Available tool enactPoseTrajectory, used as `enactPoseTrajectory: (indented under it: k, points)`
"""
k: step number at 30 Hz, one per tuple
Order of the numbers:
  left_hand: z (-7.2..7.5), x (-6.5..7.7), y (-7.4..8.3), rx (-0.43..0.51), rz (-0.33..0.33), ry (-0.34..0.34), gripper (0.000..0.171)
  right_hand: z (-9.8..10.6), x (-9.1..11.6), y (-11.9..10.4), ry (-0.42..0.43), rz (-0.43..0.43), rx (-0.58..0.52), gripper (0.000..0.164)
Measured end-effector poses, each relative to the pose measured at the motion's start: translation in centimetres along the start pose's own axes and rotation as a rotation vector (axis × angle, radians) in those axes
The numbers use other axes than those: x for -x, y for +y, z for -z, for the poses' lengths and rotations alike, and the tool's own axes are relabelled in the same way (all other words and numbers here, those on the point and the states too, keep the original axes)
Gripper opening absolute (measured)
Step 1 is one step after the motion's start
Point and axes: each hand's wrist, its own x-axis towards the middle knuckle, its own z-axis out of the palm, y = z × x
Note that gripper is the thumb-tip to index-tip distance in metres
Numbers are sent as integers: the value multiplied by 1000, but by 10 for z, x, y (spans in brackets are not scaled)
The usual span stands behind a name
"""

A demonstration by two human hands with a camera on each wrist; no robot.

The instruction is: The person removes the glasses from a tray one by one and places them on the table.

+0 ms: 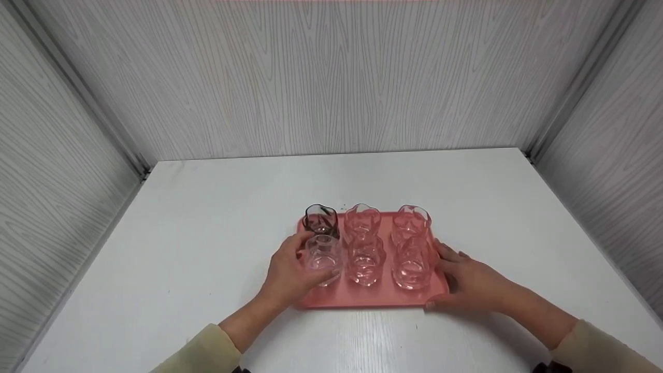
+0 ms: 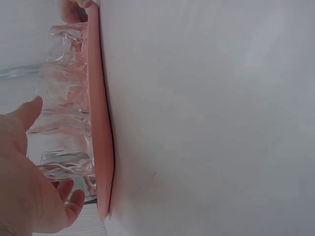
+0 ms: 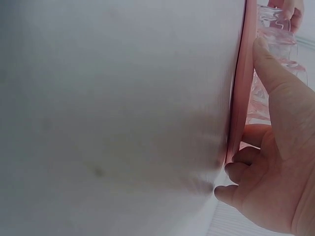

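Head view: left hand (image 1: 290,269), thumb and fingers curved round the clear glass cup (image 1: 323,254) at the near-left corner of the pink tray (image 1: 357,299); right hand (image 1: 475,286), loosely spread, rests against its right edge. Light, even pressure should spare neighbouring cups (image 1: 365,261) knocks.

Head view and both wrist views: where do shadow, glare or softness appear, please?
Head view: a soft shadow falls on the white table below the right hand. Left wrist view: pale, hazy glare at the upper right; the glass cups look soft-edged. Right wrist view: the upper left is dim, and blurred dark smudges lie near that hand.
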Motion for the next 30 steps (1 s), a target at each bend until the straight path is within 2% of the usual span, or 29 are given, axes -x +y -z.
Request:
enactPoseTrajectory:
  k: [5,15,23,30]
  points:
    - [-2,-1,-1,-2,-2,26,76,0,0,1,7,22,-21,109]
    - [4,3,-1,12,-15,12,81,-1,0,2,-6,1,-19,111]
    - [30,5,9,19,-43,30,86,-1,-1,2,-5,4,-10,112]
    - [65,-2,19,-51,-136,103,81,-1,-1,1,-8,2,3,111]
